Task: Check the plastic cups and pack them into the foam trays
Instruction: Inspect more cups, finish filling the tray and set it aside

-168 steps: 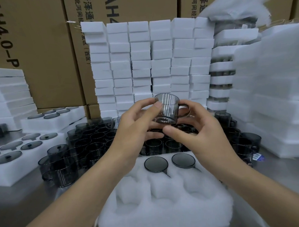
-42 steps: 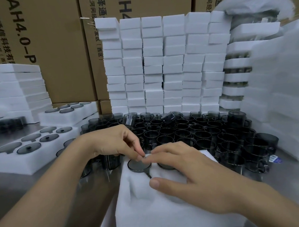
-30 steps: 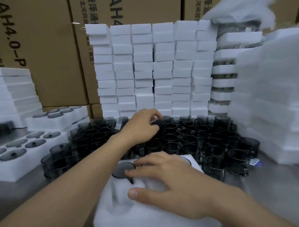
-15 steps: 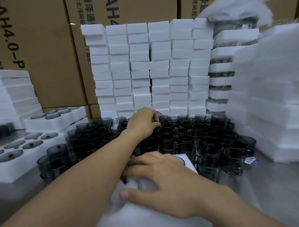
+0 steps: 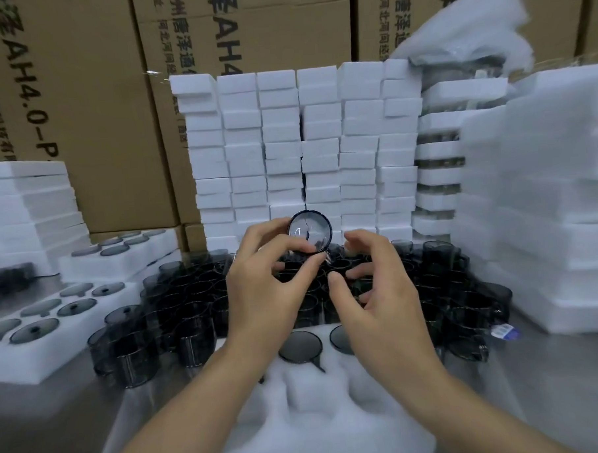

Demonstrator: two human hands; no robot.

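Note:
My left hand (image 5: 264,279) grips a smoky clear plastic cup (image 5: 310,232), lifted above the pile and tipped so its round end faces me. My right hand (image 5: 376,291) hovers just right of the cup with fingers curled loosely, holding nothing. Below my wrists lies a white foam tray (image 5: 319,407) with two cups set in its far pockets, the left one (image 5: 300,346) and the right one (image 5: 340,337), which is partly hidden by my right hand. A crowd of several dark cups (image 5: 191,299) stands on the table behind the tray.
Filled foam trays (image 5: 28,344) sit at the left, with stacked trays (image 5: 26,204) behind them. A wall of white foam blocks (image 5: 287,151) rises behind the cups, tall foam stacks (image 5: 536,199) stand at the right, and cardboard boxes (image 5: 87,115) close off the back.
My left hand reached into the cup pile, took a cup and lifted it up. My right hand left the foam tray and rose beside the cup.

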